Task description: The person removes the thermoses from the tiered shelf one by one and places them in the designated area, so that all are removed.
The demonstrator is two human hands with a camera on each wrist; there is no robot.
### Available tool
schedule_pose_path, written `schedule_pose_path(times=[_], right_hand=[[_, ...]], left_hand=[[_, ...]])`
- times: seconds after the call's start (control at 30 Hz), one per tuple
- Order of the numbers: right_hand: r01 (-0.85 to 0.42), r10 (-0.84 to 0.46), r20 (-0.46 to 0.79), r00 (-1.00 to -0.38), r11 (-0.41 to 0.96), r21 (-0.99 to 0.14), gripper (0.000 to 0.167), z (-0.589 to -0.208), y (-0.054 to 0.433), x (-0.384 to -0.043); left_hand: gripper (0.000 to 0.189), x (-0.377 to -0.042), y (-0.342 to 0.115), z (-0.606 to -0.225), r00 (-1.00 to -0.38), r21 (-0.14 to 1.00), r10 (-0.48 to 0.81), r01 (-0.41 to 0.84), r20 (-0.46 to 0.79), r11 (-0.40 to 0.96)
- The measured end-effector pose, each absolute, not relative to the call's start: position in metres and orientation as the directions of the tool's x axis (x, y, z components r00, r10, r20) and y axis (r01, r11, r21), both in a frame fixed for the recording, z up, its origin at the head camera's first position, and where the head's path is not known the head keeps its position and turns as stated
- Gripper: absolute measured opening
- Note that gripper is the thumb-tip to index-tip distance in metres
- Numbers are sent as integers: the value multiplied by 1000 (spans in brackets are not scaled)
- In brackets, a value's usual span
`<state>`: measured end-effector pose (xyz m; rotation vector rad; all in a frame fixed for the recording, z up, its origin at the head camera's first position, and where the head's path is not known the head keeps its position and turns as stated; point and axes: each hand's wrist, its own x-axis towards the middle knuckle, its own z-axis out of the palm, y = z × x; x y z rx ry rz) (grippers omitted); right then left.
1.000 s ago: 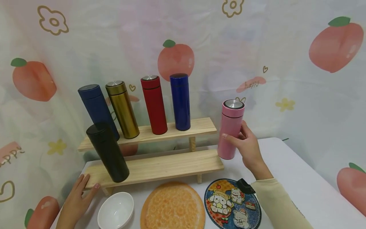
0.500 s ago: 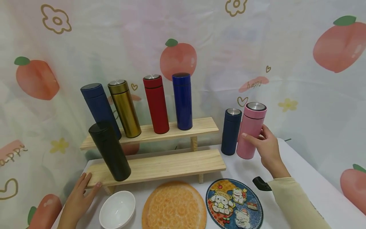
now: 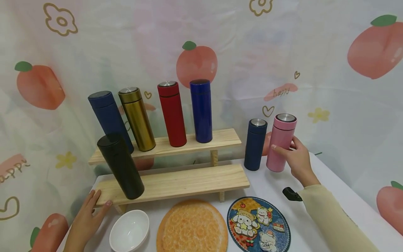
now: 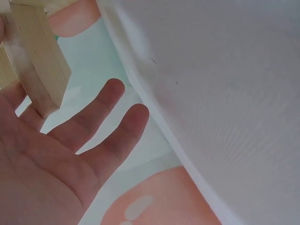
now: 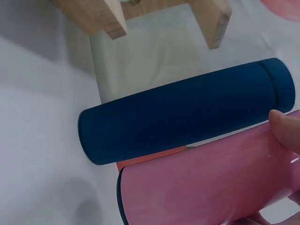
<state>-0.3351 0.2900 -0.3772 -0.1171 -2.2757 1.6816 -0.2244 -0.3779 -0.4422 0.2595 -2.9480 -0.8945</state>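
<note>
My right hand (image 3: 300, 162) holds a pink insulated bottle (image 3: 281, 142) upright around its lower body, at the table's right side. Its lid is a silver disc. Just left of it, a small gap apart, stands a dark blue insulated bottle (image 3: 255, 144); the right wrist view shows both bottles (image 5: 187, 112) side by side. My left hand (image 3: 85, 218) rests on the left end of the lower shelf (image 3: 189, 182), thumb at the front edge. In the left wrist view, two fingers (image 4: 117, 136) stretch out loosely past the wooden end (image 4: 42, 65).
A black bottle (image 3: 121, 166) stands on the lower shelf. Navy (image 3: 110, 120), gold (image 3: 137, 120), red (image 3: 172, 117) and blue (image 3: 201, 113) bottles line the upper shelf (image 3: 226, 138). In front lie a white bowl (image 3: 129, 231), an orange round mat (image 3: 192, 227) and a cartoon mat (image 3: 244, 241).
The pink bottle has moved right with my right hand and slightly down, uncovering the dark blue bottle behind it. My left hand stays on the shelf end.
</note>
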Motion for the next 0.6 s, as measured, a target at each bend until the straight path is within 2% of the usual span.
schedule_pose_path(times=[0.13,0.4,0.6], right_hand=[[-102,249,192,-949,335,-937,88,-381,291,-345],[-89,259,183,-948,335,-938,86,-390,293,-364],[-69,271,157,-950,309,-949,84,-401,296,-376]], left_hand=[[91,-223,-378,-443,-985,547,-169,-126,28,827],[94,-223,-379,-442,-983,552,-183,-153,-1,819],[89,-220,-377,-445,-983,570,-162,-86,83,817]])
